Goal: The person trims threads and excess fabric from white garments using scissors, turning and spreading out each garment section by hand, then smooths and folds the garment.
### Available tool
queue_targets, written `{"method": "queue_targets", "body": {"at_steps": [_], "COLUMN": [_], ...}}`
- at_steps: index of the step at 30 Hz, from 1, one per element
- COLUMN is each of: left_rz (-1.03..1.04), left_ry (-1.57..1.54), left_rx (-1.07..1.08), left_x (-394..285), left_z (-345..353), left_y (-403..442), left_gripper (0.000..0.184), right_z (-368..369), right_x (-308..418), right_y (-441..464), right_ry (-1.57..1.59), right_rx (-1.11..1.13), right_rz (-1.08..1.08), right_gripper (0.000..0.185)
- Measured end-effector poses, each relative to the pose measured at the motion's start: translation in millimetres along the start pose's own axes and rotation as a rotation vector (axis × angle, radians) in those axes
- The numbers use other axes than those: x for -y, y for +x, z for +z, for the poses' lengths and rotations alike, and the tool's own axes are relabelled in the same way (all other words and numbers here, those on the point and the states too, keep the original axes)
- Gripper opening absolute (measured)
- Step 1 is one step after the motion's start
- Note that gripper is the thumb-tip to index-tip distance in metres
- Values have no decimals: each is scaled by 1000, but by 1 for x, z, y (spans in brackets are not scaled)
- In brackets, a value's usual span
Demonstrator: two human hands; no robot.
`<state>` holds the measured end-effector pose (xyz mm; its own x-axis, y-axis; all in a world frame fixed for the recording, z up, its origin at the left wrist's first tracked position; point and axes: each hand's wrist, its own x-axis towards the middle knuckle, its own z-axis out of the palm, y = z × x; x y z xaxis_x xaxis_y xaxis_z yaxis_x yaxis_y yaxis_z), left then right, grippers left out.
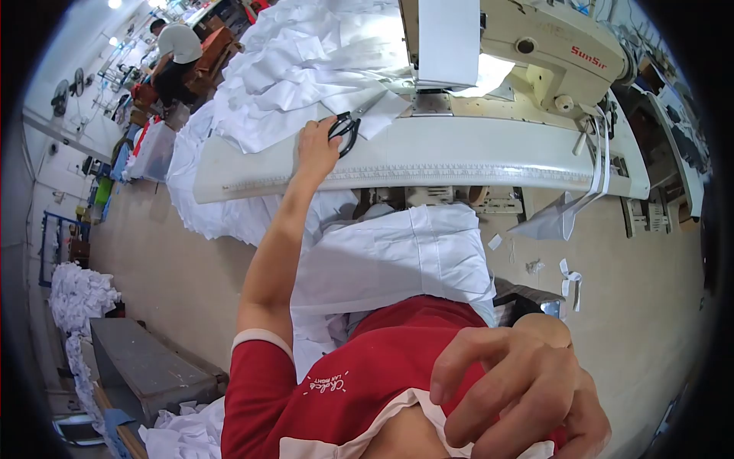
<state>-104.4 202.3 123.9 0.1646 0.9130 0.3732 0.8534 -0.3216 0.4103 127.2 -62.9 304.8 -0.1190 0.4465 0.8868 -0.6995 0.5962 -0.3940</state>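
Right hand: the right hand [527, 390] is nearest to the camera, in front of the red shirt [382, 352]; its fingers are bent, but I cannot tell if its grip pinches anything.
Lap: a white cloth [390, 256] lies across it.
Left hand: the left hand [316, 147] is stretched forward over the surface [459, 153], its grip pinching a black handle of the scissors.
Scissors: the scissors [350, 131] are on the surface, beside the white pile [283, 76], blades pointing away to the right, over a flap of fabric.
Machine: the sewing machine [554, 57] stands right of the scissors.
Far left: a person [180, 44] in a white top.
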Motion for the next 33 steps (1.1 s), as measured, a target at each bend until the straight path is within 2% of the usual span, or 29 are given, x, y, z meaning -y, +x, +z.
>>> {"method": "queue_targets", "body": {"at_steps": [1, 3, 4, 7, 8, 10, 13, 16, 19, 21, 24, 25, 27, 30, 33], "left_rz": [7, 16, 9, -61, -65, -32, -52, -58, -147, -216, 64, -22, -44, 26, 77], "left_ry": [27, 79, 92, 148, 173, 178, 187, 234, 217, 242, 142, 73, 169, 168, 154], "left_rx": [10, 35, 81, 356, 397, 356, 253, 114, 19, -75, -313, -276, -343, -351, -346], "left_x": [0, 1, -6, -25, -23, -13, -10, 22, 56, 59, 84, 78, 82, 96, 124], "left_z": [0, 0, -7, -36, -40, -44, -59, -71, -82, -90, -89, -92, -84, -71, -53], "left_y": [2, 2, 2, 10, 10, -5, -29, -32, -23, -4, 32, 48, 78, 111, 136], "left_gripper": [41, 40, 42, 53, 56, 51, 42, 37, 37, 39, 37, 39, 42, 42, 44], "right_z": [-10, -8, 3, -28, -36, -57, -78, -92, -91, -84, -81, -80, -78, -77, -83], "right_x": [13, 12, -1, -34, -41, -53, -70, -79, -70, -54, -37, -32, -27, -23, -20], "right_y": [15, 15, -4, -24, -28, -36, -54, -56, -16, 15, 49, 57, 66, 72, 75], "right_ry": [-29, -73, -85, -252, -326, -478, -641, -644, -596, -449, -3, 171, 414, 587, 620], "right_rx": [124, 67, -107, 39, 50, 136, 88, 68, 96, 113, 121, 111, 85, 64, 200], "right_rz": [155, 187, 64, 0, 96, 284, 459, 500, 379, 297, 244, 254, 291, 373, 351], "right_gripper": [12, 6, 1, 14, 19, 23, 23, 20, 16, 11, 8, 8, 9, 13, 13]}}
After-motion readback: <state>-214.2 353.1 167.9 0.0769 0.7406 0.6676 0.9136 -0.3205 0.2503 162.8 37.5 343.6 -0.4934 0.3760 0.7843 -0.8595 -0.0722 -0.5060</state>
